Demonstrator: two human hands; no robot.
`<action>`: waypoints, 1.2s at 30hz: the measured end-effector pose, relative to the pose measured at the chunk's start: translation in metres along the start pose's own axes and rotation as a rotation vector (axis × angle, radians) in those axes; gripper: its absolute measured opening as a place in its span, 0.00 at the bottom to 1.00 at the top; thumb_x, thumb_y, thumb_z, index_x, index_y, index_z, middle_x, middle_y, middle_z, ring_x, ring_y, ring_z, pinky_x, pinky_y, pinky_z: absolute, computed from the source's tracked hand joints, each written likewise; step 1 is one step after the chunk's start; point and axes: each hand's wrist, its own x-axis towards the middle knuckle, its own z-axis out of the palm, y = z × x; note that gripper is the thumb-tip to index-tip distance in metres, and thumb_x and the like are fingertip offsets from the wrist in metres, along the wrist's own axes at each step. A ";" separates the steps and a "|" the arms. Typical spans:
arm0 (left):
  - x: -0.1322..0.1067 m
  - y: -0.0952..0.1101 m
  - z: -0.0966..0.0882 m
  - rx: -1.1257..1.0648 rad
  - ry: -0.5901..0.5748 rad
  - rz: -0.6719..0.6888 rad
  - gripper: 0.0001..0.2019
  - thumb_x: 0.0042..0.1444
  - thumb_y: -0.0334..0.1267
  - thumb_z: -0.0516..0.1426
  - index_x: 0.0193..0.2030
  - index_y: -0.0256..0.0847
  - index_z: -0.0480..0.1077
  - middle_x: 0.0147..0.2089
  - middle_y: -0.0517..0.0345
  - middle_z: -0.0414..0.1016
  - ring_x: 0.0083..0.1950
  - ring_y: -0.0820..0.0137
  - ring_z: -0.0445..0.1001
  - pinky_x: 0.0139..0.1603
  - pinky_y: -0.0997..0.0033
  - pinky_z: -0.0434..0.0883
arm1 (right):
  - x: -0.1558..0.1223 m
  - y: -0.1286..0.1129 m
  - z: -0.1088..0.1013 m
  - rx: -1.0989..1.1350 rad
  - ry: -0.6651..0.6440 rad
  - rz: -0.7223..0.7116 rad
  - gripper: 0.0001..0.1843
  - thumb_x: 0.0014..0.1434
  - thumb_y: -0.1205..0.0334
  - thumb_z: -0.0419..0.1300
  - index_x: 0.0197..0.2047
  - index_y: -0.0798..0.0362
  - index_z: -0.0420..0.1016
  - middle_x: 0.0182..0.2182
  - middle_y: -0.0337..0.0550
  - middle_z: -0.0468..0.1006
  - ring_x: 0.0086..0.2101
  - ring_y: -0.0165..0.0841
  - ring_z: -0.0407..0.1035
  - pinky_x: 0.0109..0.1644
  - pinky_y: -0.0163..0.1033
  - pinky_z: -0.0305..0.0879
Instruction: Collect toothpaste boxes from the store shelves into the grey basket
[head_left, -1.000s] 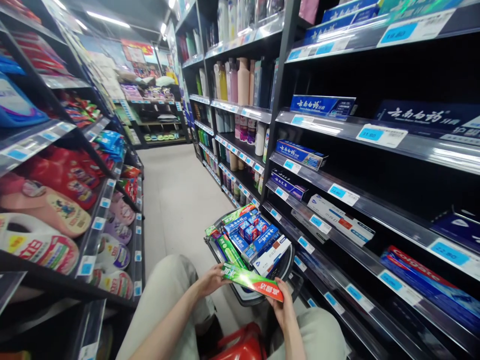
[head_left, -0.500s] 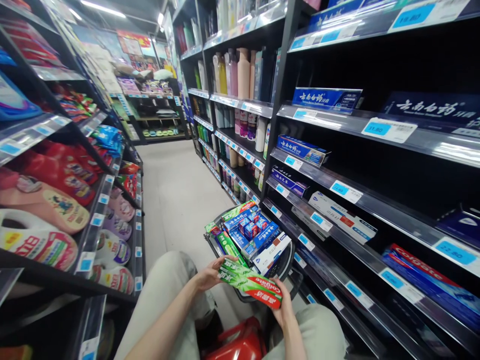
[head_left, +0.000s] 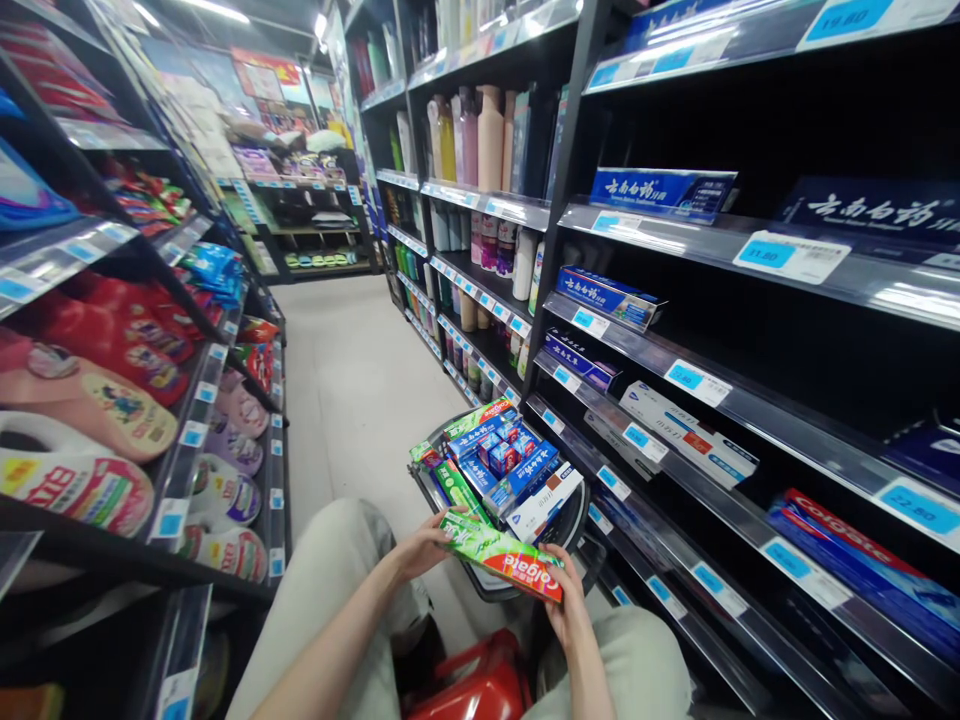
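A green and red Colgate toothpaste box (head_left: 501, 553) is held level in front of me by both ends. My left hand (head_left: 420, 548) grips its green end and my right hand (head_left: 565, 605) grips its red end, fingers wrapped round. Just beyond the box stands a dark shopping basket (head_left: 574, 528) packed with several toothpaste boxes (head_left: 499, 465), blue, green and white. My knees in pale trousers (head_left: 330, 580) sit below the hands.
Dark shelves on the right carry toothpaste boxes (head_left: 686, 435) and blue price tags; a blue and red Colgate box (head_left: 862, 560) lies low right. Shelves on the left hold slippers (head_left: 90, 410). A red stool or basket (head_left: 480, 685) sits between my legs. The aisle floor (head_left: 352, 380) runs ahead.
Between both hands the box has been turned about its long axis, showing first a flat green face, then the red end panel, and now the Colgate logo face. View shifted slightly.
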 end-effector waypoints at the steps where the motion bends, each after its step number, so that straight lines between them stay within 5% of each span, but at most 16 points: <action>1: 0.000 0.000 0.000 -0.004 -0.010 0.006 0.31 0.43 0.25 0.60 0.56 0.46 0.66 0.51 0.54 0.75 0.58 0.54 0.67 0.57 0.57 0.61 | 0.001 0.001 0.000 0.000 0.011 0.006 0.19 0.36 0.60 0.72 0.35 0.50 0.78 0.38 0.38 0.80 0.34 0.33 0.74 0.37 0.36 0.70; 9: 0.001 0.000 0.004 -0.019 -0.057 0.023 0.31 0.41 0.23 0.58 0.54 0.47 0.66 0.52 0.55 0.74 0.58 0.55 0.67 0.57 0.57 0.62 | 0.005 0.001 -0.001 -0.004 0.014 0.029 0.19 0.34 0.56 0.73 0.32 0.52 0.79 0.33 0.41 0.81 0.30 0.32 0.73 0.33 0.34 0.68; 30: -0.001 -0.002 -0.001 0.024 -0.072 -0.029 0.23 0.44 0.24 0.58 0.48 0.46 0.69 0.58 0.56 0.68 0.58 0.53 0.66 0.54 0.53 0.64 | 0.004 -0.005 0.001 0.023 0.028 0.052 0.20 0.37 0.53 0.72 0.34 0.53 0.79 0.34 0.43 0.82 0.38 0.36 0.74 0.43 0.36 0.68; 33: 0.002 -0.005 -0.004 0.032 -0.042 0.019 0.26 0.39 0.24 0.58 0.48 0.44 0.68 0.58 0.54 0.68 0.58 0.53 0.66 0.55 0.54 0.63 | 0.001 -0.005 0.000 0.078 0.073 0.179 0.24 0.39 0.43 0.69 0.33 0.55 0.77 0.32 0.45 0.81 0.34 0.37 0.74 0.39 0.40 0.70; 36: 0.004 -0.008 -0.006 0.048 -0.014 0.074 0.32 0.34 0.22 0.57 0.50 0.45 0.68 0.58 0.53 0.69 0.59 0.54 0.64 0.58 0.54 0.60 | -0.003 -0.004 -0.003 0.053 0.124 0.515 0.30 0.46 0.32 0.60 0.30 0.56 0.74 0.26 0.49 0.79 0.29 0.39 0.74 0.31 0.44 0.71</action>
